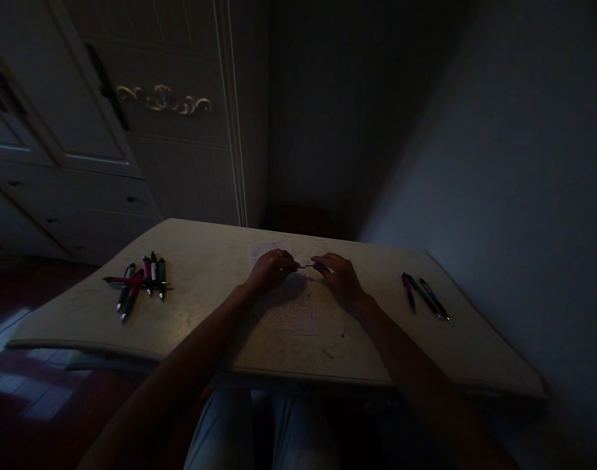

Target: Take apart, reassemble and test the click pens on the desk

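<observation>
Over a sheet of paper (pixel 291 310) covered in scribbles, my two hands meet at the middle of the table. My left hand (pixel 270 269) is closed in a pinch, gripping the pale end of a thin pen part (pixel 306 266). From the other side my right hand (pixel 341 277) pinches the dark, narrow end. The part lies level between the fingertips, and its exact shape is hard to make out in the dim light. A ring shows on a finger of my left hand.
A pile of several pens (pixel 136 281) lies at the left of the table (pixel 205 248). Three pens (pixel 426 297) rest at the right. A tiny dark piece (pixel 343 335) and a thin scrap (pixel 328 354) lie near the front edge. Behind stands a cabinet (pixel 181 163).
</observation>
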`<state>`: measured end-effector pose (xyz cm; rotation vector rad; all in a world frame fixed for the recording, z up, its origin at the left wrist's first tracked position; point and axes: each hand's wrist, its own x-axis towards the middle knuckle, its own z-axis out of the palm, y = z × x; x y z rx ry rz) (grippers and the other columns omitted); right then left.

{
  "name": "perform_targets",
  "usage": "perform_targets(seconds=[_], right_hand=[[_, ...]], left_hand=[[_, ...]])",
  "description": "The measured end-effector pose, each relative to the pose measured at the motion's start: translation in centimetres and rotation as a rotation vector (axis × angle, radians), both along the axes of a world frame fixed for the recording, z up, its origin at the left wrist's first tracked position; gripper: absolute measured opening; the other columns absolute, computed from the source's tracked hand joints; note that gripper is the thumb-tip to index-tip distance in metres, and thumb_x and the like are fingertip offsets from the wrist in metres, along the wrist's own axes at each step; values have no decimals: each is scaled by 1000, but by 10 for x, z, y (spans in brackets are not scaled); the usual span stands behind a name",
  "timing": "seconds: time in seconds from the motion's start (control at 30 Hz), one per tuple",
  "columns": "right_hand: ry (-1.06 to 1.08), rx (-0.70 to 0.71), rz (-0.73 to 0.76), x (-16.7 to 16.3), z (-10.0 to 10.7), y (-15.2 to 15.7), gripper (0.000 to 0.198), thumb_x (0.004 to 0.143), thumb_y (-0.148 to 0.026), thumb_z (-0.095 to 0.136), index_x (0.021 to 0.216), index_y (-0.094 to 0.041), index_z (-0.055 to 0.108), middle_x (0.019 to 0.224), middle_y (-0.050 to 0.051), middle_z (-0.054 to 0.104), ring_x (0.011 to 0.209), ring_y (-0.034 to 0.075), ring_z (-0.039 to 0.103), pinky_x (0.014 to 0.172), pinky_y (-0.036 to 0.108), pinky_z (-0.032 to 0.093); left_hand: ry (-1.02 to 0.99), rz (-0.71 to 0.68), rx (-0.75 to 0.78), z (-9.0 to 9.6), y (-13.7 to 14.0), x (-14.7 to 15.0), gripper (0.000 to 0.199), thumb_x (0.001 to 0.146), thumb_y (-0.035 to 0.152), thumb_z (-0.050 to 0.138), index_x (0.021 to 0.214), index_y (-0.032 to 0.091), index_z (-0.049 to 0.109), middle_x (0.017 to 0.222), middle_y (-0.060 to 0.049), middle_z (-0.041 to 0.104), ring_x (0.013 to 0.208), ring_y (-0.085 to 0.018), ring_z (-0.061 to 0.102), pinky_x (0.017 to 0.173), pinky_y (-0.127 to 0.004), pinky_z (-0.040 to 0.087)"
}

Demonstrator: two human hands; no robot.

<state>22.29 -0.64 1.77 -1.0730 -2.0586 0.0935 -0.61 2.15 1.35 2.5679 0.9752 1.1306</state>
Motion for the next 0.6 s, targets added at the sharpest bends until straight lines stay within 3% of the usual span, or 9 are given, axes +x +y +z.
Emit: perform_targets(seconds=[0.4,0.6], right_hand=[[2,-26,21,-2,-5,1,17,89,-24,65,102,-20,75,88,7,73,80,19,68,75,30,51],[-1,-21,27,-3,-5,0,17,90,-25,64,103,-21,75,90,8,74,82,19,69,77,30,52]], left_hand=[[52,49,-97,-5,-1,0,20,82,11,59,84,21,76,92,-5,74,81,-17,69,75,-27,50],[0,90,-167,0,-4,2,17,81,15,60,89,20,74,92,-4,73,84,-18,68,80,-29,51]])
